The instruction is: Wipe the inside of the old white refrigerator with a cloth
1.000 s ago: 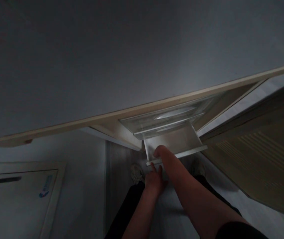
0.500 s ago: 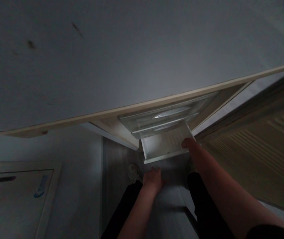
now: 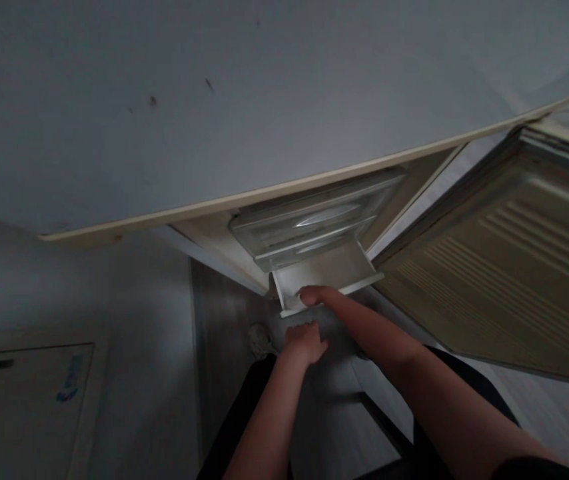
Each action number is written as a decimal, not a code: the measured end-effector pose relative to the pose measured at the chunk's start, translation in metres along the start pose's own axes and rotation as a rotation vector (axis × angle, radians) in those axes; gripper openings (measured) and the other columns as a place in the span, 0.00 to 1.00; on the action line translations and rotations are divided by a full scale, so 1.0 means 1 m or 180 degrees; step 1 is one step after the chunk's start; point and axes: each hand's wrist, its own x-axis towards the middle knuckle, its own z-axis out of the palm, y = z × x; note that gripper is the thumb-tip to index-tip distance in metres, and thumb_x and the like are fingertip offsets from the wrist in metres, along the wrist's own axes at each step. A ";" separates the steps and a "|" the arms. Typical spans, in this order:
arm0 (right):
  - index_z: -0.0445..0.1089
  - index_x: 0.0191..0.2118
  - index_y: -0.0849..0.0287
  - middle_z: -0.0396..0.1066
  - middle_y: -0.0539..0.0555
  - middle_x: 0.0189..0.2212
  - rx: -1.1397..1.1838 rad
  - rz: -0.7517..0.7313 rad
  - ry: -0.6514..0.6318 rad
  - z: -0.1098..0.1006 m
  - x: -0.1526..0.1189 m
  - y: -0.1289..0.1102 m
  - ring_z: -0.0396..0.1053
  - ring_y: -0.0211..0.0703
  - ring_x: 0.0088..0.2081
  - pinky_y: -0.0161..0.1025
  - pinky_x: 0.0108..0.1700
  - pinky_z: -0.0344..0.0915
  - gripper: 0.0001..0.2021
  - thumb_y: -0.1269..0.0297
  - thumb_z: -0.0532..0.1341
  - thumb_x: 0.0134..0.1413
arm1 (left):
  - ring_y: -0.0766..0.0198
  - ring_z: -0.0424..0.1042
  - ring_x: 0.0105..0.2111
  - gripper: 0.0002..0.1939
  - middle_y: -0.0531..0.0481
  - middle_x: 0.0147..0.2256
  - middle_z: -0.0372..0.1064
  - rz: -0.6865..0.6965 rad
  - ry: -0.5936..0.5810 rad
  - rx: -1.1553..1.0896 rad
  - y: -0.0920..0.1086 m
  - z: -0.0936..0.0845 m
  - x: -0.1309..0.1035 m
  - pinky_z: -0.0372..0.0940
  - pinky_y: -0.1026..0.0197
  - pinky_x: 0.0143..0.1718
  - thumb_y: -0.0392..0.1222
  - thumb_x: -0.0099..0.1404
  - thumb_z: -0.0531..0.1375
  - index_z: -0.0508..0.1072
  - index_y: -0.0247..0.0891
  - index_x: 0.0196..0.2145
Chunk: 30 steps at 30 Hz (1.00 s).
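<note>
A pale pulled-out drawer juts from the bottom of an open refrigerator-like cabinet. My right hand reaches into its front left corner, fingers closed and pressed down. A whitish patch shows at the fingertips, too dim to tell whether it is a cloth or the drawer itself. Just in front of the drawer, apart from it, my left hand hangs with its thumb out and nothing visible in it. Above the drawer sit clear drawer fronts with curved handles.
The open door, ribbed inside, stands on the right. A broad grey-white surface with a cream edge fills the upper view. On the left is a white wall with a panel. My shoe rests on the floor below.
My right hand has moved from the drawer's right end to its front left corner. My left hand stays near the same place. The view has shifted, showing more of the door.
</note>
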 end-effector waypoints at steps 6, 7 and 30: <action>0.72 0.57 0.68 0.72 0.71 0.55 -0.0642 -0.0461 0.0469 0.053 -0.008 -0.028 0.69 0.62 0.58 0.54 0.59 0.65 0.20 0.63 0.54 0.68 | 0.46 0.78 0.50 0.21 0.36 0.50 0.78 0.0138 -0.0352 0.0005 0.003 -0.005 -0.006 0.70 0.54 0.48 0.48 0.69 0.55 0.80 0.33 0.48; 0.70 0.60 0.66 0.70 0.71 0.57 -0.0742 -0.0601 0.0549 0.059 -0.011 -0.022 0.68 0.61 0.60 0.56 0.61 0.63 0.20 0.64 0.55 0.67 | 0.46 0.78 0.49 0.21 0.36 0.49 0.78 0.0152 -0.0397 0.0006 0.005 -0.006 -0.007 0.70 0.55 0.47 0.49 0.69 0.55 0.80 0.33 0.47; 0.74 0.48 0.62 0.64 0.66 0.61 0.1648 0.0553 0.4335 0.138 -0.071 0.119 0.62 0.54 0.63 0.57 0.68 0.56 0.24 0.51 0.46 0.70 | 0.45 0.76 0.53 0.27 0.35 0.52 0.76 0.0510 -0.0285 0.0011 0.027 -0.006 0.002 0.69 0.53 0.51 0.57 0.70 0.54 0.77 0.33 0.52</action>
